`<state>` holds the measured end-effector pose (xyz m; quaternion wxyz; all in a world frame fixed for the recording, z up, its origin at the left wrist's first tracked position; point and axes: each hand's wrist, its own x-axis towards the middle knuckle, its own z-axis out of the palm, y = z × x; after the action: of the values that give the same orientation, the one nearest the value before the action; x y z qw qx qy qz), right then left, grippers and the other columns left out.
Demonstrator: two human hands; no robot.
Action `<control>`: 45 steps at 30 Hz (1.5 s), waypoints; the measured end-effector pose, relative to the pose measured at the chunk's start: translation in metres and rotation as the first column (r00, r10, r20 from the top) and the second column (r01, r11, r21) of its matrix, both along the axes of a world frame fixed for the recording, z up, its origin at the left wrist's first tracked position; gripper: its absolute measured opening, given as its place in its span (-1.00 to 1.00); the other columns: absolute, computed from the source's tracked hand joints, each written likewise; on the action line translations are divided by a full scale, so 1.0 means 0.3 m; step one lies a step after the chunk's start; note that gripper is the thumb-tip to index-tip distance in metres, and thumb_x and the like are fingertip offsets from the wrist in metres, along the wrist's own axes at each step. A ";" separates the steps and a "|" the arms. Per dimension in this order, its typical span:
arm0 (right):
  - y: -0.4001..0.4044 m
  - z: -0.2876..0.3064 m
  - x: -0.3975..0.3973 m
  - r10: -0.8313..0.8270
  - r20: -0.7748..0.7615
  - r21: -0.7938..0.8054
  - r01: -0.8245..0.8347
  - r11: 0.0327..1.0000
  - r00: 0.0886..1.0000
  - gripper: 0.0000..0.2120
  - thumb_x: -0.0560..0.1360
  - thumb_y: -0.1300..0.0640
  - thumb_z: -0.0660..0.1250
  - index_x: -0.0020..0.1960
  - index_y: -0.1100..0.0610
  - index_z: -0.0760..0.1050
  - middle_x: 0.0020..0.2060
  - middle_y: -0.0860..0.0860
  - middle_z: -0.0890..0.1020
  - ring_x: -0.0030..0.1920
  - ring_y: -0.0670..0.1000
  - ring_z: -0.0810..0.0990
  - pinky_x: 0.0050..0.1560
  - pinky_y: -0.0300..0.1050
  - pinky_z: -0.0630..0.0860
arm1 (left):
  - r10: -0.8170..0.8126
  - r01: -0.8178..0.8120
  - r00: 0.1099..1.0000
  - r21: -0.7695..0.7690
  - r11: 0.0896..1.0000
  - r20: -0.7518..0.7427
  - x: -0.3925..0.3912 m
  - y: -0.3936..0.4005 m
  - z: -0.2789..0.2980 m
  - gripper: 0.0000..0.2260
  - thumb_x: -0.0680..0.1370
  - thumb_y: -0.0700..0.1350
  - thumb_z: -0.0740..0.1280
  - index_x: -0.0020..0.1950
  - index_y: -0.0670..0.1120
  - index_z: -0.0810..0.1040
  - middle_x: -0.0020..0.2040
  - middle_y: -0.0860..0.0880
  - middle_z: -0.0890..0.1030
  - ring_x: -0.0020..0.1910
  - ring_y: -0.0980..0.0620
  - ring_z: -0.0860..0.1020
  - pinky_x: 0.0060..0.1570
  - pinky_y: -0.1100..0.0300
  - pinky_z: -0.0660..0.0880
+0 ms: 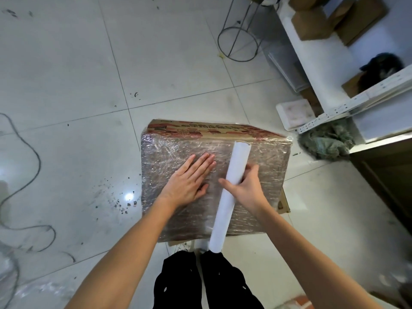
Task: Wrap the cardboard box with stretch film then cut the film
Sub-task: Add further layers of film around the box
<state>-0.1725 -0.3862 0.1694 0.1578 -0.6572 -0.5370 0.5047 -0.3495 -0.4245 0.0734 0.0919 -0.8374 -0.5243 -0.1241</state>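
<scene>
Item one, cardboard box (214, 130): I am seeing it lying flat on the tiled floor (89, 85) just ahead of the person's feet, its broad top face already covered in wrinkled stretch film (169, 150), the printed far edge showing bare.

Item two, film roll (229, 192): a long white tube lying across the box top, its long axis running from the near edge, which it is overhanging toward the feet, away to the far edge, tilting slightly rightward.

Item three, right hand (247, 188): I am reading it as curling round the roll near mid-length, thumb on the left side, fingers wrapping behind.

Item four, left hand (189, 181): fingers straight and together, palm pressing flat on the film just left of the roll.

Relation noted: the roll is sitting between the two hands, touching the right one and just beside the left. I am judging the coming move to be drawing film off sideways, across the roll's axis, with the left hand pinning the laid layer.

Item five, surroundings: white shelving (334, 97) right, a cable (33, 163) left.
</scene>
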 end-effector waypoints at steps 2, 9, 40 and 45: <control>0.004 -0.007 0.016 0.043 -0.021 -0.070 -0.045 0.997 0.999 -0.58 0.35 0.08 0.52 0.04 0.20 0.38 -0.19 -0.04 0.54 -0.16 -0.07 0.52 -0.37 -0.43 0.39 | -0.003 0.003 1.000 -0.009 1.000 0.007 0.000 -0.002 -0.003 -0.39 0.61 0.10 -0.01 0.54 -0.20 -0.07 0.53 -0.14 0.07 0.53 -0.06 -0.03 0.49 -0.02 -0.07; 0.009 -0.015 0.052 0.168 -0.092 -0.181 -0.182 0.967 0.981 -0.62 0.38 0.14 0.50 0.11 0.24 0.46 -0.07 0.04 0.65 -0.05 -0.04 0.63 -0.07 -0.20 0.52 | 0.006 -0.006 1.000 -0.022 1.000 0.001 -0.004 0.007 -0.009 -0.39 0.61 0.11 -0.04 0.54 -0.19 -0.13 0.55 -0.14 -0.18 0.53 -0.05 -0.06 0.49 0.00 -0.17; 0.089 -0.045 0.149 0.168 -0.018 -0.092 -0.169 0.981 0.986 -0.74 0.42 0.10 0.46 -0.02 0.18 0.45 -0.17 0.02 0.59 -0.19 -0.07 0.56 -0.20 -0.25 0.48 | -0.072 0.072 0.997 -0.071 0.995 -0.003 0.096 0.055 -0.046 -0.43 0.62 0.12 -0.06 0.52 -0.22 0.03 0.51 -0.17 0.11 0.52 -0.07 0.02 0.49 0.00 -0.09; 0.094 -0.039 0.210 0.180 0.099 -0.068 -0.173 0.982 0.979 -0.66 0.35 -0.04 0.50 -0.04 0.03 0.41 -0.19 -0.11 0.56 -0.17 -0.10 0.54 -0.24 -0.28 0.43 | -0.067 0.066 0.997 -0.050 0.997 -0.026 0.108 0.020 -0.045 -0.40 0.63 0.12 -0.10 0.53 -0.24 -0.05 0.55 -0.20 -0.05 0.52 -0.09 -0.02 0.50 0.00 -0.13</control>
<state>-0.1096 -0.3578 0.1577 0.0646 -0.6369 -0.5855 0.4974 -0.3170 -0.4186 0.0599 0.0742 -0.8581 -0.4976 -0.1026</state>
